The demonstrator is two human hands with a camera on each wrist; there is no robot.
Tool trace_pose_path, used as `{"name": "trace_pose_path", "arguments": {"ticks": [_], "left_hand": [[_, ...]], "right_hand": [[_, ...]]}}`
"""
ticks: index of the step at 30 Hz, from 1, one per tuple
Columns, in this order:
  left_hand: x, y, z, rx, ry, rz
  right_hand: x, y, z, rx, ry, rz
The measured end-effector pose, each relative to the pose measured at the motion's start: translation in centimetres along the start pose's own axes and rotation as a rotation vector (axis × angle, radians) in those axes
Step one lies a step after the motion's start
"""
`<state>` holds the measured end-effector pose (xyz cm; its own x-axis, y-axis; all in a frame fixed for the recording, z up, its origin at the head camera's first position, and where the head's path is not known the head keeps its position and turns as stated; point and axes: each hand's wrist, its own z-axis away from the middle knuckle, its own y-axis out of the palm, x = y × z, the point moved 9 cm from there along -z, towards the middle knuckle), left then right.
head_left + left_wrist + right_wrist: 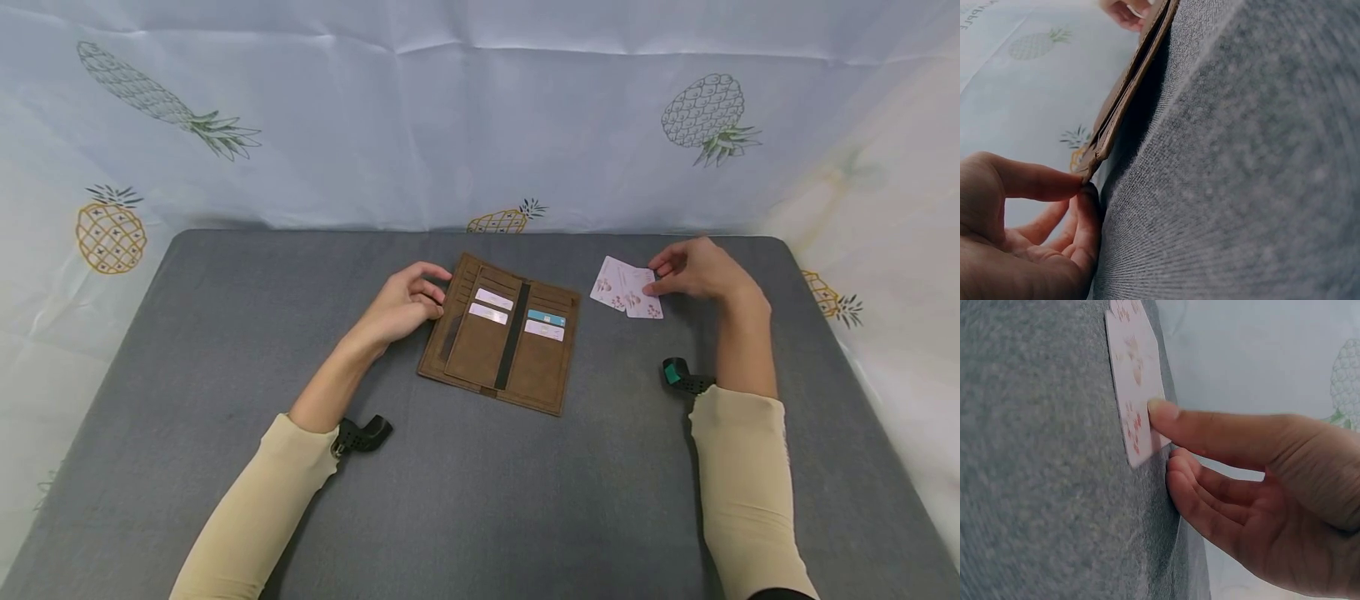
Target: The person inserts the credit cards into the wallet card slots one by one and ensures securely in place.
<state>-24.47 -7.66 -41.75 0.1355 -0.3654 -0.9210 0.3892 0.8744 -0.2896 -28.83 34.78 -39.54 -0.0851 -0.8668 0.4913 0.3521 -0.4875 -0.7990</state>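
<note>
A brown bifold wallet [480, 350] lies spread out on the grey table, with pink-and-white cards [487, 313] and a blue card [547, 317] showing in its slots. At its upper left edge, my left hand [408, 302] pinches the wallet's rim between thumb and fingers; the left wrist view shows the edge [1100, 147] raised off the cloth. To the right of the wallet, two overlapping pale pink cards [613, 282] with a floral print lie on the table. My right hand [693, 267] holds the right-hand card [1138, 394], thumb on its face and curled fingers at its edge.
Grey cloth covers the table [480, 500]. Behind its far edge hangs a white curtain [450, 125] printed with pineapples. Black wrist devices [363, 434] sit at both beige sleeves [258, 508].
</note>
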Motion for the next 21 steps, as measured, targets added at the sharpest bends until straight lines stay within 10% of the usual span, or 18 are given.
{"name": "trace_pose_path", "arguments": {"ticks": [10, 21], "left_hand": [[0.0, 0.0, 0.2, 0.002, 0.005, -0.004], [0.1, 0.0, 0.1, 0.006, 0.012, -0.013]], "right_hand": [[-0.7, 0.3, -0.1, 0.038, -0.020, -0.098], [0.7, 0.0, 0.5, 0.013, -0.055, -0.443]]}}
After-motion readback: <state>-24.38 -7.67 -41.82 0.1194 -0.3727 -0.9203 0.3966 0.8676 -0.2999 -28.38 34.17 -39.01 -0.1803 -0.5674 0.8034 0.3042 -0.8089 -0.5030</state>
